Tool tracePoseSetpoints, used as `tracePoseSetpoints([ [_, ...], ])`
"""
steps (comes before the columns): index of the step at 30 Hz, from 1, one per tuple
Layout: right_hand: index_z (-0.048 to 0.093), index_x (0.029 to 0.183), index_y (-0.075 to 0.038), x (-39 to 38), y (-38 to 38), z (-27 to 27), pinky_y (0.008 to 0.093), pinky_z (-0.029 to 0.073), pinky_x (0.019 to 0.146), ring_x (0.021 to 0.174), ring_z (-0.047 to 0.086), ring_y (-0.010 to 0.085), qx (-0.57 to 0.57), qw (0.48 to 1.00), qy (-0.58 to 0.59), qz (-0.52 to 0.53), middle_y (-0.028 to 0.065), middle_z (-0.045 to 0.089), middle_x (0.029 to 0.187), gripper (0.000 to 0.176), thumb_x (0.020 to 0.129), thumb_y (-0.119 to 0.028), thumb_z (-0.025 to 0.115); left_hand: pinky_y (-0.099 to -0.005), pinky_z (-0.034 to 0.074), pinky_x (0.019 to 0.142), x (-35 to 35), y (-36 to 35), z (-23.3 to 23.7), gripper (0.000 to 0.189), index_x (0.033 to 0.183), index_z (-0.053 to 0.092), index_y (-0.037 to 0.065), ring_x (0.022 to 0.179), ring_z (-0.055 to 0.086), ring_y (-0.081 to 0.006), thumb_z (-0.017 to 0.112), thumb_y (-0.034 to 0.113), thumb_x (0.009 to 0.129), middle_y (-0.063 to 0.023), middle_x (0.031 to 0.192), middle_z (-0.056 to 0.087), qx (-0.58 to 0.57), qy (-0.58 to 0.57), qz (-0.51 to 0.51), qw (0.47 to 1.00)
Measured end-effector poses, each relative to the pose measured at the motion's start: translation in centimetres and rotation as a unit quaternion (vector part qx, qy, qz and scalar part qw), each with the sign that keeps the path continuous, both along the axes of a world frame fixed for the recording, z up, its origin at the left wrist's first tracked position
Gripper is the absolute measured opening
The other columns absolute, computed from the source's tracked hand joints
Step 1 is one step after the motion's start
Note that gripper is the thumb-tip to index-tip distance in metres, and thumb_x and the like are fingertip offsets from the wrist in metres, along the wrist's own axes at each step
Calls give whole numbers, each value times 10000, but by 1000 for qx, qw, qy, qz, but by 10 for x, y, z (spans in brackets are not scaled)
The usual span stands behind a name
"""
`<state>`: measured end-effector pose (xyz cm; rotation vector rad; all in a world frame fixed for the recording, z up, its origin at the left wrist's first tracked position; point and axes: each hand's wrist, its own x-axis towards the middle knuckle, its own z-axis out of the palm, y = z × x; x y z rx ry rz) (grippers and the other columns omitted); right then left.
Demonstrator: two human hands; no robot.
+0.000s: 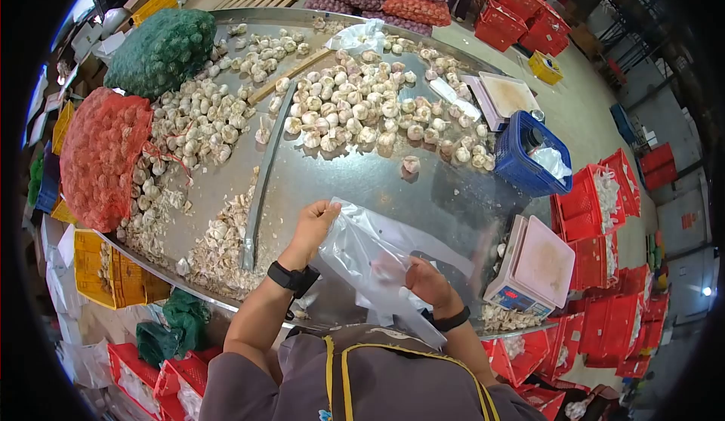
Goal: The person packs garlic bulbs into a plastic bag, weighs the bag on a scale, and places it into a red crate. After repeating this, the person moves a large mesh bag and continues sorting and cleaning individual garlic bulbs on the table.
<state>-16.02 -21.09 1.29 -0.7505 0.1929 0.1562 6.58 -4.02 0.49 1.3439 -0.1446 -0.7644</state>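
Observation:
A clear plastic bag [362, 251] hangs between my hands over the near part of the metal table [445, 198]. At its upper left corner, my left hand [316, 225] is closed in a pinch on the plastic. My right hand [432, 281] is closed on the bag's right side, some of its fingers hidden behind the film. A pinkish shape shows blurred through the plastic, and I cannot make out what it is. Beyond the bag lies one loose garlic bulb [410, 165], in front of a large heap of garlic bulbs [347, 104].
A metal divider [264, 179] separates the heap from more garlic and loose skins [226, 232] at left. Red [106, 157] and green [162, 51] mesh sacks stand on the left edge. Scales [540, 259], a blue basket [529, 168] and red crates [593, 202] are at right.

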Motion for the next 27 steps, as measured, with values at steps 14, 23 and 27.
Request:
tracePoseSetpoints([
  [14, 652, 709, -46, 67, 53, -6, 237, 379, 575, 642, 465, 44, -421, 870, 207, -150, -57, 546, 655, 324, 905, -303, 668, -290, 475, 559, -13, 45, 48, 192, 881, 630, 18, 638, 585, -126, 658, 207, 899, -31, 702, 598, 146, -185, -163, 958],
  [23, 640, 719, -39, 53, 37, -88, 248, 405, 573, 597, 483, 68, -378, 865, 249, -216, -38, 520, 610, 319, 926, -281, 612, -250, 513, 614, 21, 73, 23, 68, 949, 592, 38, 650, 602, -129, 541, 75, 926, -43, 791, 624, -174, 282, 22, 943],
  [27, 646, 823, -29, 31, 25, -101, 325, 469, 666, 744, 578, 152, -443, 817, 344, -133, 70, 591, 728, 208, 926, -197, 579, -267, 455, 576, 60, 96, -34, 35, 901, 584, 86, 553, 485, -112, 588, 120, 896, -16, 749, 588, -282, 338, -30, 897],
])
